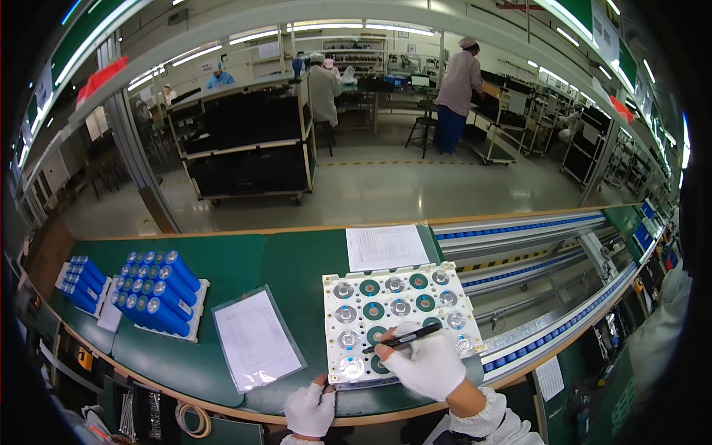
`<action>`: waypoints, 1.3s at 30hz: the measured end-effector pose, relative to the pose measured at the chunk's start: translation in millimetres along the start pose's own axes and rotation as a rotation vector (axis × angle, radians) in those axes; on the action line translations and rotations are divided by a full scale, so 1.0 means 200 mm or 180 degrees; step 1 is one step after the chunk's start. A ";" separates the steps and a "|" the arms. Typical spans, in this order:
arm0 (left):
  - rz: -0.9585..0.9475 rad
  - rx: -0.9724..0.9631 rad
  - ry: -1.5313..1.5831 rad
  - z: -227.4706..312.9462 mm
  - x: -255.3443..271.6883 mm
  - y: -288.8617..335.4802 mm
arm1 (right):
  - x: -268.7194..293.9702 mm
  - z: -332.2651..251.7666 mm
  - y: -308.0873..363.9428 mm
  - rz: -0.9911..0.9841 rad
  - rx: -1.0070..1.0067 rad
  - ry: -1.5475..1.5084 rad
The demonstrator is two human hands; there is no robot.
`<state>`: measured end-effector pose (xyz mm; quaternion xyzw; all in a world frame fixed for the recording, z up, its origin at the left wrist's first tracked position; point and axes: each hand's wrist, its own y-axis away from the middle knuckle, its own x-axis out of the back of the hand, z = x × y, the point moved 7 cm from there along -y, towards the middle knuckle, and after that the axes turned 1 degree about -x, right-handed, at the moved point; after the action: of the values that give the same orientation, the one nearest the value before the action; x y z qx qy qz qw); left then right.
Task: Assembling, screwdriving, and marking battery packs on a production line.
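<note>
A white battery holder plate (357, 314), with rows of round cell ends showing metallic or green-ringed, lies on the green-topped bench. Over its near part, my right hand (432, 368), in a white glove with bare fingertips, grips a black marker pen (407, 339). The pen slants, its left end close to the cell ends; whether it touches them I cannot tell. Small blue marks show on several metallic ends. My left hand (310, 409), gloved the same way, is closed at the plate's near left corner. A small dark thing shows by its fingertips, too little of it to name.
A sleeved paper sheet (258, 340) lies left of the plate, another sheet (386, 248) behind it. Blue cylindrical cells (157, 293) stand in white holders farther left. A roller conveyor (519, 256) runs along the right. Beyond are a rack (245, 152) and several people.
</note>
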<state>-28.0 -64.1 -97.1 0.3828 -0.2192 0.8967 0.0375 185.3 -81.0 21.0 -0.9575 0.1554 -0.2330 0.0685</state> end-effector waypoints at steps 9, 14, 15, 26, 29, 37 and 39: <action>0.0398 0.0112 0.0646 -0.08 0.00 0.03 | 0.11 -0.01 0.04 0.0452 -0.0094 -0.1184; 0.0079 0.0275 0.1521 0.07 0.22 0.19 | 0.06 -0.18 0.35 -0.0084 -0.0081 -0.2090; 0.0230 0.0120 0.1644 0.11 0.28 0.23 | 0.03 -0.16 0.43 -0.0406 -0.0347 -0.2288; 0.0163 -0.0741 0.1415 0.39 0.56 0.45 | -0.11 -0.19 0.70 -0.0436 -0.0204 -0.2410; -0.0090 -0.0648 0.1245 0.42 0.55 0.50 | -0.17 -0.20 0.77 -0.0745 -0.0270 -0.2076; 0.0055 -0.0711 0.1318 0.44 0.57 0.60 | -0.21 -0.14 0.86 -0.0703 -0.0369 -0.2561; 0.0141 -0.0599 0.1178 0.41 0.58 0.63 | -0.25 -0.12 0.87 -0.0797 -0.0493 -0.2485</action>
<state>-83.6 -223.7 -10.8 0.2015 -0.2996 0.9279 0.0930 85.5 -230.0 -15.2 -0.9878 0.0173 0.1533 0.0212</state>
